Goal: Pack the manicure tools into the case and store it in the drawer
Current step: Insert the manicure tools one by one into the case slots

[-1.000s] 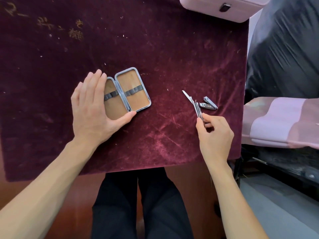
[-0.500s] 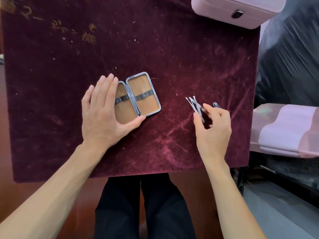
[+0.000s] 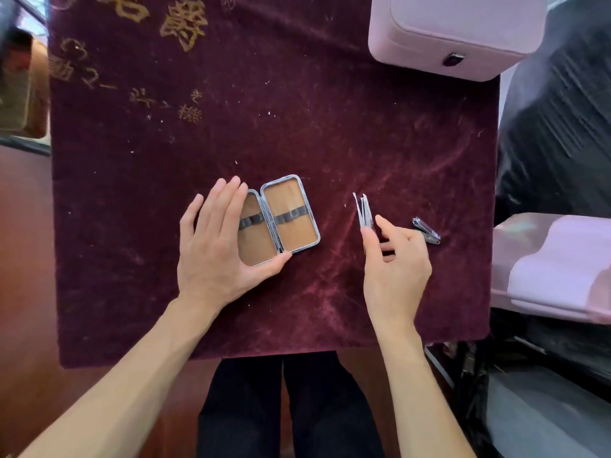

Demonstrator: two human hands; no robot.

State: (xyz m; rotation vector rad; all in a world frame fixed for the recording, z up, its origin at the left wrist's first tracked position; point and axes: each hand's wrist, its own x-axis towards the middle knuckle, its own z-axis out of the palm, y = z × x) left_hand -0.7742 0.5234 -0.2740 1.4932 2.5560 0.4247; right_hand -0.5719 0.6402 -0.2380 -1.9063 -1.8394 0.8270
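A small metal-rimmed case (image 3: 291, 213) lies open flat on the dark red velvet cloth (image 3: 297, 127), tan lining up, with a grey elastic band across each half. My left hand (image 3: 218, 246) rests flat on its left half, thumb against the near edge. My right hand (image 3: 393, 259) pinches a bundle of thin steel manicure tools (image 3: 363, 209) between thumb and fingers, tips pointing away from me, right of the case. A nail clipper (image 3: 428, 230) lies on the cloth just beyond my right fingers.
A pale pink box (image 3: 463, 34) with a dark clasp stands at the cloth's far right corner. Pink fabric (image 3: 555, 266) and black plastic sheeting (image 3: 562, 110) lie off the right edge. My legs show below the near edge of the cloth.
My right hand gathered the thin tools off the cloth and lifted them slightly left, leaving the nail clipper behind. My left hand stayed on the case.
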